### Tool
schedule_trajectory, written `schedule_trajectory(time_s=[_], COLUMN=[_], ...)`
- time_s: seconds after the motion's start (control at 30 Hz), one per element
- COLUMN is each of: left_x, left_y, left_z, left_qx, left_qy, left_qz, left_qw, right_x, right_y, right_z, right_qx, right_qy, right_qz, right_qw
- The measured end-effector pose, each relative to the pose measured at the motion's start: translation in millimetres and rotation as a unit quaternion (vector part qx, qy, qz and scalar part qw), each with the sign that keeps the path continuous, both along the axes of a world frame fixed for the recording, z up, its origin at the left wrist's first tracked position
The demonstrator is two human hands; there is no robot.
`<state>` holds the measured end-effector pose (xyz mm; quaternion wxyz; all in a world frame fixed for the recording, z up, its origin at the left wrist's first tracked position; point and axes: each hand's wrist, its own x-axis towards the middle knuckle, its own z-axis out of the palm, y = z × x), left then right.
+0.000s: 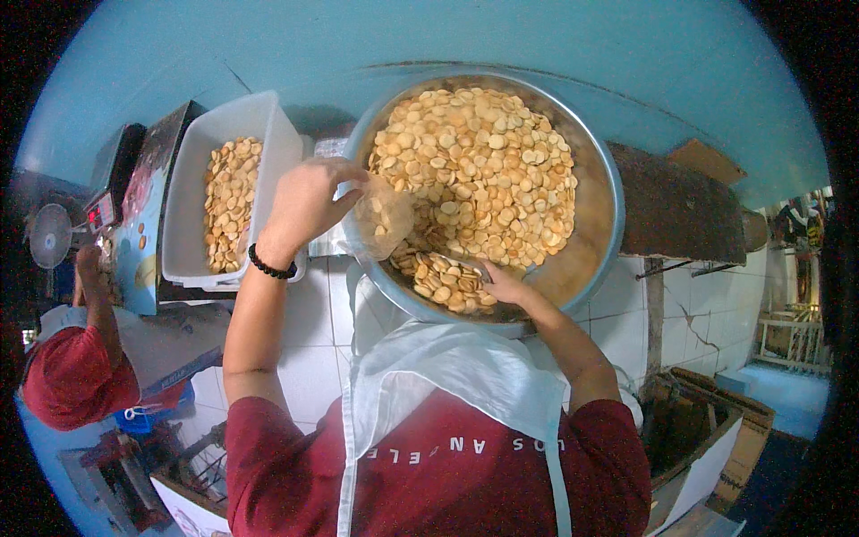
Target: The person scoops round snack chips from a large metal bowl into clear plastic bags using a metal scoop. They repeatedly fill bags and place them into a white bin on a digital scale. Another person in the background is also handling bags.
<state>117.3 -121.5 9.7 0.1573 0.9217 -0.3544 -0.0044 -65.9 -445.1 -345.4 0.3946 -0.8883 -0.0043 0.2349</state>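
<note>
Small round golden biscuits (483, 152) heap up in a big metal basin (614, 192) in front of me. My left hand (315, 199), with a black bead bracelet at its wrist, pinches the top of a clear plastic bag (386, 219) over the basin's left rim. Some biscuits show through the bag. My right hand (508, 286) is closed on the handle of a metal scoop (481, 268). The scoop lies low in the near part of the basin, loaded with biscuits, its mouth toward the bag. Biscuits hide most of its bowl.
A white plastic tub (185, 192) holding more biscuits stands to the left. Beyond it are a scale (100, 213) with a red display and a fan (51, 234). A co-worker in a red shirt (76, 380) works at far left. A dark wooden surface (676, 201) adjoins the basin's right.
</note>
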Motion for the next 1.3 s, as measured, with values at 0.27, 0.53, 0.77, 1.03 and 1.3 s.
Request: schedule_trajectory(time_s=[0.27,0.53,0.77,1.03,1.3], left_x=[1,-2,-7,-29,-37], left_y=[7,-12,-47,-88,-96], left_z=[-19,-38,-43,-66,-55], left_qx=[-0.091,-0.141,-0.123,-0.144,-0.181], left_qy=[0.078,0.164,0.134,0.157,0.221], left_qz=[-0.039,-0.066,-0.145,-0.146,-0.115], left_qw=[0.992,0.974,0.973,0.966,0.951], right_x=[11,24,41,66,64], right_y=[-20,-54,-60,-12,5], right_z=[67,239,356,401,426], right_qx=[-0.011,0.095,0.047,-0.398,-0.476], right_qy=[0.187,-0.014,-0.078,-0.114,-0.159], right_qz=[-0.077,-0.130,-0.095,0.086,0.066], right_qw=[0.979,0.987,0.991,0.906,0.862])
